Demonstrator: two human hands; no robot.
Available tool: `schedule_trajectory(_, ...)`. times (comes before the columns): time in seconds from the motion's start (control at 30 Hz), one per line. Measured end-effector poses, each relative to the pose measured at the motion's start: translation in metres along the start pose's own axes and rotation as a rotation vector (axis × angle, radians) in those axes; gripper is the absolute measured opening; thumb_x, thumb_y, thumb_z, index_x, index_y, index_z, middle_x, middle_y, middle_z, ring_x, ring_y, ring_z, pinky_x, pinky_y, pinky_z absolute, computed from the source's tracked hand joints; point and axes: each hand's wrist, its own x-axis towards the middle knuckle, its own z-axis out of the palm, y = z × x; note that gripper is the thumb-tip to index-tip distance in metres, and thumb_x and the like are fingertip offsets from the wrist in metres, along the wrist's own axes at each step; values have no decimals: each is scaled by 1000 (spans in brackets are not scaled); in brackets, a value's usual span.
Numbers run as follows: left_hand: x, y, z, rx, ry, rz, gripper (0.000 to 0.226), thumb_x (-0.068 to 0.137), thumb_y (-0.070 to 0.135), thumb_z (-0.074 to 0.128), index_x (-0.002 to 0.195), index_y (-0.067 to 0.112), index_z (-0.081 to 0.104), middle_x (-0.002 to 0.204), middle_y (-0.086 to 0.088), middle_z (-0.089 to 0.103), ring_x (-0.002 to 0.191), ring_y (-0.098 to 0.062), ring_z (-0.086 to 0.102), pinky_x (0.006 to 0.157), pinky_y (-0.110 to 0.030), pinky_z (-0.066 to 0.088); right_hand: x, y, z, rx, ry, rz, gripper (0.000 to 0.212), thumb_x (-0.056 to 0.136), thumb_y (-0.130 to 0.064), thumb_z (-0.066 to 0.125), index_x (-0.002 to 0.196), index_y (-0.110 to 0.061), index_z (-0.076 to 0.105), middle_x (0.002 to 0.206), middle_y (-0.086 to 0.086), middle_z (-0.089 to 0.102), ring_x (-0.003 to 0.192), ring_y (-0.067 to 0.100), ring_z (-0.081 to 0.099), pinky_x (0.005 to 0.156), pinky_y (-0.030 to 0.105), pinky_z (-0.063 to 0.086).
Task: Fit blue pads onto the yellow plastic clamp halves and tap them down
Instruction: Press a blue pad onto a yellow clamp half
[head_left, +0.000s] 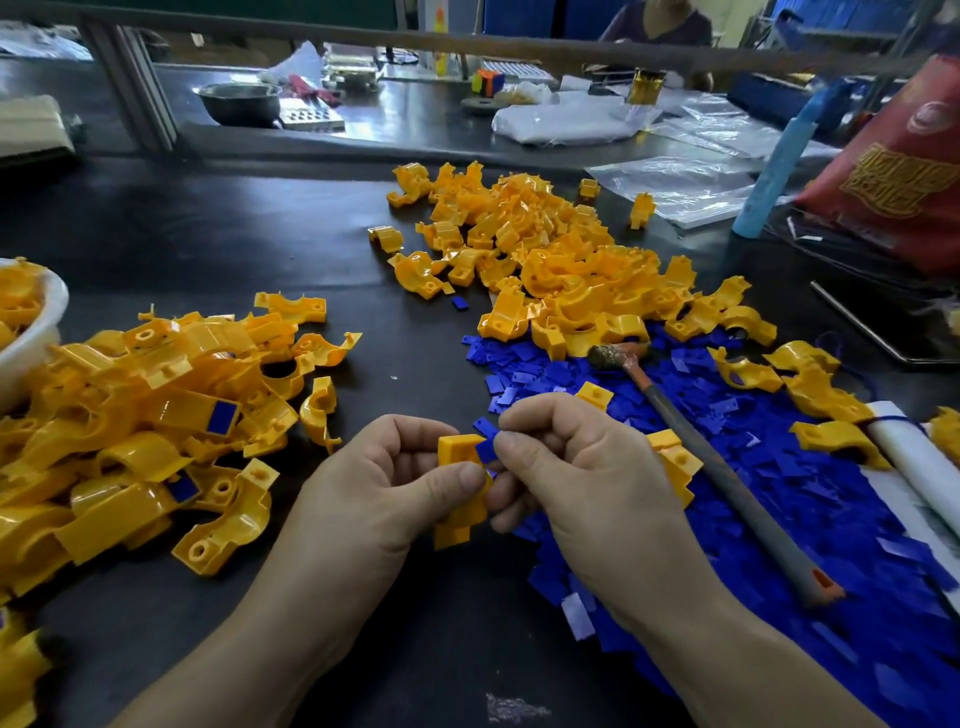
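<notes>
- Clamp half (456, 453): yellow moulded plastic, held above the table (415, 358) at the centre of my view. I judged it light, stiff and glossy, so likely to slip. It is best gripped by its flat block ends, not the curved saddle.
- Left hand (384, 483): fingers curled round the clamp half, with the thumb pressed on its front face.
- Pad (485, 451): a small, thin blue rectangle touching the top of the clamp half. I judged it nearly weightless and somewhat flexible, easy to drop or seat crooked. Take it by the edges with fingertips only.
- Right hand (576, 467): thumb and forefinger pinched on the pad, the other fingers folded. I could not tell whether the pad was fully in its seat.
- Pad heap (810, 509): loose blue pads spread on the right of the table, partly under the right hand. They overlapped, so I would expect two to lift together.
- Hammer (727, 483): lay on the pad heap, head away from me and handle towards the right hand, with neither hand on it. Tapping should be light, since hard plastic may crack.
- Far pile (545, 260): clamp halves beyond the heap, no pads visible on them.
- Left pile (156, 405): clamp halves, several showing blue pads fitted.
- Bowl (52, 312): white, at the left edge, holding more yellow parts.
</notes>
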Motion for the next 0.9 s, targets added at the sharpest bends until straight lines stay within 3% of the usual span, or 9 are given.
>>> schedule_trajectory(0.1, 0, 0, -1, 22, 25, 15, 49, 47, 51, 80, 92, 34, 70, 93, 0, 77, 84, -16, 75, 68, -32, 59, -2, 0, 1, -76, -16, -32, 9, 93, -23, 57, 90, -30, 62, 71, 0, 67, 54, 14, 64, 54, 25, 55)
schedule_trajectory(0.23, -1, 0, 0, -6, 0, 35, 40, 52, 47, 81, 90, 39, 72, 93, -1, 77, 85, -16, 74, 66, -27, 59, -3, 3, 2, -128, 2, -55, 5, 90, -29, 61, 90, -32, 65, 75, -9, 62, 62, 4, 58, 56, 19, 50)
schedule_trajectory(0.57, -2, 5, -1, -248, -103, -80, 29, 61, 28, 86, 87, 21, 77, 94, -15, 76, 83, -31, 75, 63, -39, 60, -3, -1, 2, -149, -42, -264, 5, 88, -23, 62, 90, -25, 67, 95, -8, 64, 95, 13, 62, 77, 22, 53)
schedule_trajectory(0.63, -2, 5, -2, -205, -95, -80, 31, 61, 31, 87, 89, 24, 76, 96, -14, 76, 85, -32, 75, 67, -42, 61, -2, 0, 1, -171, -59, -251, 4, 88, -23, 63, 90, -24, 67, 93, -8, 63, 94, 14, 61, 77, 24, 54)
schedule_trajectory(0.8, -4, 4, -3, -123, -98, -49, 34, 63, 41, 76, 93, 26, 76, 95, -11, 76, 84, -27, 75, 64, -35, 59, -1, 4, 1, -121, -39, -136, 11, 87, -24, 66, 95, -30, 63, 90, -7, 65, 86, 13, 63, 73, 35, 58)
schedule_trajectory(0.9, -4, 4, -3, -123, -113, -45, 34, 64, 39, 75, 95, 25, 76, 97, -12, 76, 87, -27, 75, 66, -34, 59, -1, 5, 1, -90, -60, -92, 17, 88, -25, 64, 104, -31, 62, 95, -9, 65, 90, 11, 64, 76, 34, 58)
